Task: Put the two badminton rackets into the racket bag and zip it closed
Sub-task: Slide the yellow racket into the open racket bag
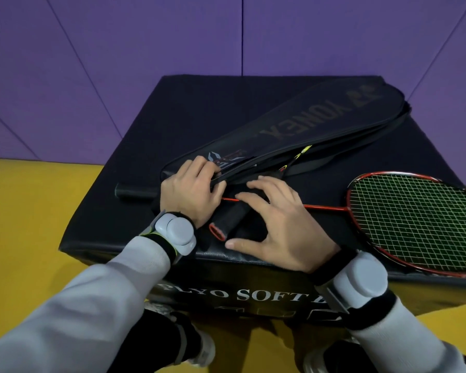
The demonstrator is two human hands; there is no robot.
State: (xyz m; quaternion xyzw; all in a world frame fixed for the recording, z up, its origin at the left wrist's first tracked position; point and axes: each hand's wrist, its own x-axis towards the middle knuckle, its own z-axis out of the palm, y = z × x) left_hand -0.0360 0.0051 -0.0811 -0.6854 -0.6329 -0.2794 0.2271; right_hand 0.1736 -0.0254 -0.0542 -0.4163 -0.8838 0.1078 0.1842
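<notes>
The black racket bag (301, 122) lies diagonally on the black soft box (194, 111), its long edge gaping. A racket with a yellow-marked shaft (297, 156) has its head inside the bag; its black handle with a red butt cap (228, 220) sticks out towards me. The red racket (414, 219) lies flat on the box, head at the right, shaft running left under my hands, handle (135, 191) at the left. My left hand (191, 189) pinches the bag's lower edge near its narrow end. My right hand (277, 230) hovers with fingers spread, fingertips touching the protruding handle.
The box stands on a yellow floor (24, 224) in front of a purple padded wall (145, 36). Its near edge (253, 261) is right under my wrists. The red racket's head overhangs the box's right front edge. My shoes (199, 348) show below.
</notes>
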